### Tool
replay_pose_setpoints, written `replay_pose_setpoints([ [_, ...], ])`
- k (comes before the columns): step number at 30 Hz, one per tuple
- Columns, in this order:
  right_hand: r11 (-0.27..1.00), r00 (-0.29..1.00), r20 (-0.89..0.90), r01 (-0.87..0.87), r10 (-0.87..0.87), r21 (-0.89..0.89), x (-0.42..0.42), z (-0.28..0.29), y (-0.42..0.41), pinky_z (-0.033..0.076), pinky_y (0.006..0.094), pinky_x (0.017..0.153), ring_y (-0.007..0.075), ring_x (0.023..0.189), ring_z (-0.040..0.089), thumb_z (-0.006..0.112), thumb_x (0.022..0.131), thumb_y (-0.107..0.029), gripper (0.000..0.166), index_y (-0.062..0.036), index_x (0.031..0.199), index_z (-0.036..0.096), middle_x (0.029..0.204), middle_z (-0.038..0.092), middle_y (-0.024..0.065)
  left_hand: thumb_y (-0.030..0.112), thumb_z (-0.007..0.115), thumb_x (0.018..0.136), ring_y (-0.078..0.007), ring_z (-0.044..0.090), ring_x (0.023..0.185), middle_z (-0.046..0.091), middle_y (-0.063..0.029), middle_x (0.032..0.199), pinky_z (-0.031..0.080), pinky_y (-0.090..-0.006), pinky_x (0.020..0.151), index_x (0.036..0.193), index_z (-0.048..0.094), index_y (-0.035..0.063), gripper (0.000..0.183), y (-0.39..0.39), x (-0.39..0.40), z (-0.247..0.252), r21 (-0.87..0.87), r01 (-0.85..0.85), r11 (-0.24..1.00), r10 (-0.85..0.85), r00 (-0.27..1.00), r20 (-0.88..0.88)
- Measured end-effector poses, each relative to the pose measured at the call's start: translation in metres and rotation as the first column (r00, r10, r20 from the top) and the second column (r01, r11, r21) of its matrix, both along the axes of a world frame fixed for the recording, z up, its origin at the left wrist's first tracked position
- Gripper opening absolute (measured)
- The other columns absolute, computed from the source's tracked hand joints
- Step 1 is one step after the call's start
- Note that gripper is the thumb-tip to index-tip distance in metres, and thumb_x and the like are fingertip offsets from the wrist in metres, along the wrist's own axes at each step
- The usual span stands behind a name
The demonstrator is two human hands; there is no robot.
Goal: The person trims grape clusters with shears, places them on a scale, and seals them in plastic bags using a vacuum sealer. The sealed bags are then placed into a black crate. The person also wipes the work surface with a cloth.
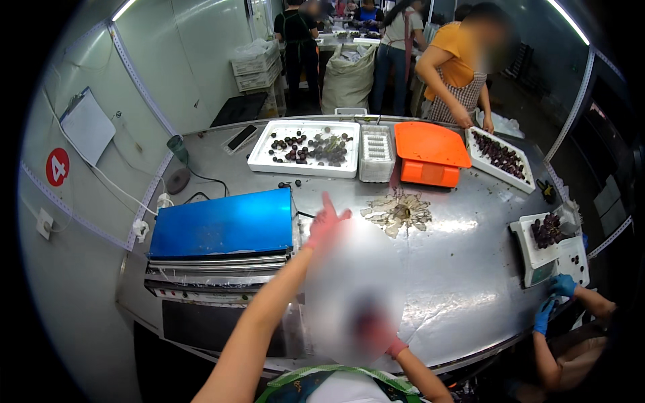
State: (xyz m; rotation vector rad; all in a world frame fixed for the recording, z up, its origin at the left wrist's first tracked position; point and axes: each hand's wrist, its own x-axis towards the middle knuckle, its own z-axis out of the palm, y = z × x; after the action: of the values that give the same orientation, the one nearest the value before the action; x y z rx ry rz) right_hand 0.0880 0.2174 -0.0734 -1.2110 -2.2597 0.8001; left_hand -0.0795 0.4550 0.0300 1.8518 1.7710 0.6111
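My left hand [325, 221], in a pink glove, reaches over the steel table [453, 262] with its index finger stretched out and thumb apart. I see nothing held in its visible part. Just left of it stands a film wrapping machine [221, 226] with a blue cover and metal rollers. My right hand [396, 346], also pink-gloved, is low in front of my body near the table's front edge. A blurred patch hides most of it, along with a dark reddish shape beside it, so its grip is unclear.
At the back are a white tray [256, 151] of loose grapes, stacked clear plastic boxes [377, 161], an orange scale [432, 146] and a phone [242, 138]. Another grape tray [530, 185] lies before a person in orange [448, 45]. Blue-gloved hands [563, 285] work beside a white scale [534, 267].
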Motion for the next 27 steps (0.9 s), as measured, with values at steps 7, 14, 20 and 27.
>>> replay_pose_setpoints([
  [7,0.980,0.979,0.029,0.199,-0.200,0.027,0.022,0.009,-0.043,0.041,0.0317,0.079,0.0214,0.089,0.055,0.055,0.060,-0.013,0.018,-0.0136,0.076,0.063,0.088,0.061,0.0027,0.037,0.050,0.072,-0.0284,0.057,0.073,0.057,-0.0188,0.081,0.046,-0.0331,0.069,0.132,0.012,-0.0043,0.082,0.024,-0.008,0.033,-0.169,-0.020,0.985,0.050,0.983,0.175],
  [14,0.575,0.359,-0.482,0.226,-0.800,-0.786,0.036,0.037,-0.043,0.038,0.0179,0.059,0.0048,0.063,0.045,0.044,0.070,-0.002,0.028,-0.0024,0.093,0.061,0.075,0.055,0.0004,0.026,0.051,0.084,-0.0079,0.049,0.056,0.051,-0.0018,0.064,0.041,-0.0232,0.051,0.129,0.031,0.0061,0.053,-0.142,-0.011,0.048,-0.378,0.486,0.788,-0.202,0.784,0.586],
  [20,0.811,0.490,-0.668,0.157,-0.560,-0.564,-0.003,0.080,-0.020,0.043,0.0246,0.077,0.0124,0.087,0.054,0.044,0.070,-0.004,0.029,0.0001,0.096,0.058,0.093,0.057,0.0060,0.027,0.053,0.085,-0.0068,0.043,0.055,0.045,0.0011,0.064,0.038,-0.0222,0.049,0.114,0.047,0.0025,0.038,-0.260,-0.081,0.009,-0.358,0.525,0.772,-0.224,0.752,0.620],
  [27,0.717,0.970,-0.040,0.205,-0.240,0.667,-0.112,-0.073,-0.009,0.039,0.0373,0.084,0.0267,0.091,0.049,0.048,0.075,-0.015,0.024,-0.0016,0.094,0.055,0.094,0.051,0.0132,0.023,0.052,0.086,-0.0073,0.045,0.057,0.049,-0.0005,0.067,0.040,-0.0208,0.052,0.111,0.048,0.0037,0.032,-0.308,-0.099,0.004,-0.543,0.401,0.737,0.171,0.667,0.725],
])
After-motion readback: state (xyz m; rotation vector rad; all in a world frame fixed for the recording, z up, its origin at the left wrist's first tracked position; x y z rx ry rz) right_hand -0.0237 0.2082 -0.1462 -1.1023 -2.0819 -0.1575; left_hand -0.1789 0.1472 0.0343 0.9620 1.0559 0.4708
